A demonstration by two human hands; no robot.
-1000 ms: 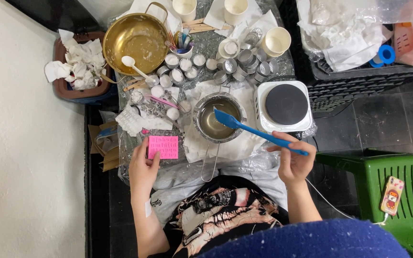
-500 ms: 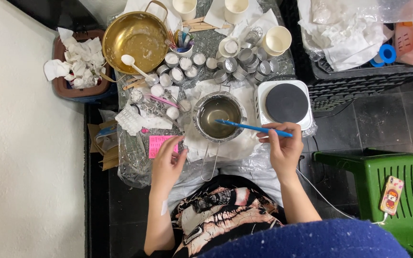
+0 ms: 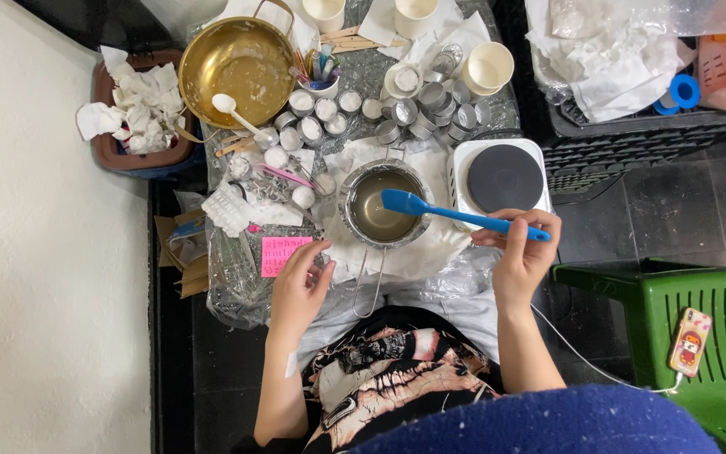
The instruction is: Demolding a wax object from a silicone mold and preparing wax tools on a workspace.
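Note:
My right hand (image 3: 521, 252) grips the handle of a blue spatula (image 3: 455, 215), whose blade hangs over a small steel pot (image 3: 380, 204) with brownish liquid in it. The pot rests on white paper, its wire handle pointing toward me. My left hand (image 3: 300, 282) lies with fingers spread just left of that handle, its fingertips at the edge of a pink note (image 3: 279, 254). It holds nothing.
A white hot plate (image 3: 502, 178) with a black top stands right of the pot. Behind are a brass pan (image 3: 237, 63) with a white spoon, several small tins and paper cups. A green plastic chair (image 3: 699, 336) with a phone on it stands at the right.
My right hand has lifted the spatula so its blade shows flat above the pot. My left hand stayed near the pink note after shifting right from it earlier.

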